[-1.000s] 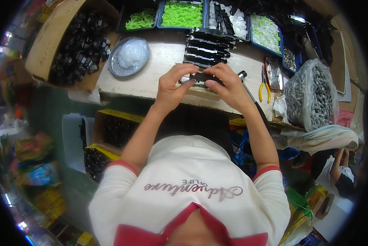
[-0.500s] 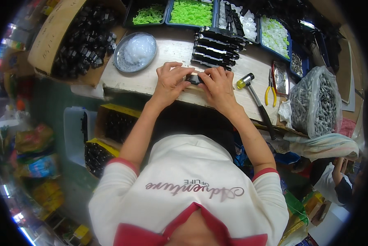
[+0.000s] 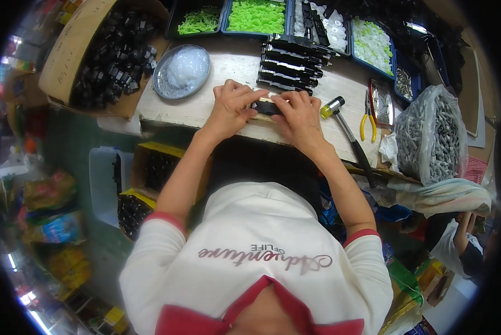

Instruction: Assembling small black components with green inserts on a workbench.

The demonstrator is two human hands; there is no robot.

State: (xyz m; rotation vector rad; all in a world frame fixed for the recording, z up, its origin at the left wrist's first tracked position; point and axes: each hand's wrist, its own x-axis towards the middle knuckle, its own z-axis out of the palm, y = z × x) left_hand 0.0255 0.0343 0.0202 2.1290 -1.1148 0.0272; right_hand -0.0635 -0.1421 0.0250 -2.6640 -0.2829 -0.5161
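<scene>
Pinching small black plastic part (image 3: 268, 106) at frame centre, our left hand (image 3: 232, 108) and right hand (image 3: 299, 116) closed on its ends; looks light, rigid.

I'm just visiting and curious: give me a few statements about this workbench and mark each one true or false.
1. Both hands, the left hand and the right hand, press on one small black part at the bench's near edge. True.
2. The mallet is held in the right hand. False: it lies on the bench to the right of that hand, untouched.
3. A row of finished black strips lies just beyond the hands. True.
4. The round metal dish is full of green pieces. False: it holds clear whitish ones; the green pieces are in trays at the back.
5. The yellow-handled pliers lie right of the mallet's head. True.
</scene>
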